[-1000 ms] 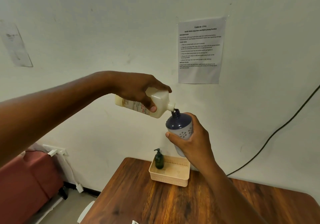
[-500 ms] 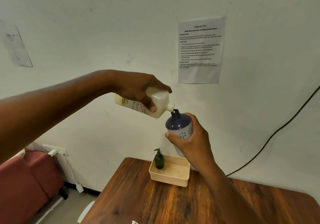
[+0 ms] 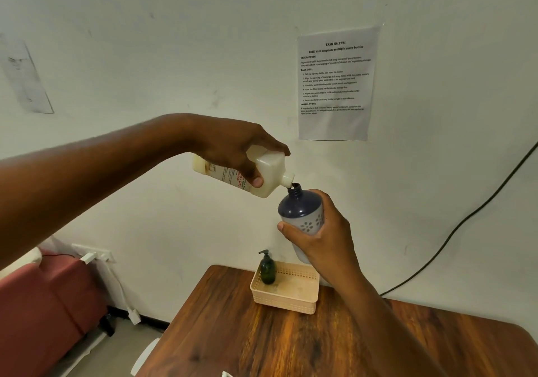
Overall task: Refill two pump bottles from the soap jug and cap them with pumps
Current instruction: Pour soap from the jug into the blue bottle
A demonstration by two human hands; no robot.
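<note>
My left hand (image 3: 233,149) grips the cream soap jug (image 3: 270,173), tipped on its side with its spout down against the open neck of a dark blue and white flowered bottle (image 3: 300,209). My right hand (image 3: 323,237) holds that bottle upright in the air, well above the table. A small dark green pump bottle (image 3: 267,269) with its pump on stands in the left corner of a cream basket (image 3: 291,304).
The basket sits at the far edge of a wooden table (image 3: 291,344) against a white wall. A printed sheet (image 3: 334,82) hangs on the wall and a black cable (image 3: 465,219) runs down to the right. A red seat (image 3: 43,304) is at lower left.
The jug and the blue bottle stay joined spout to neck. Both hands have barely shifted.
</note>
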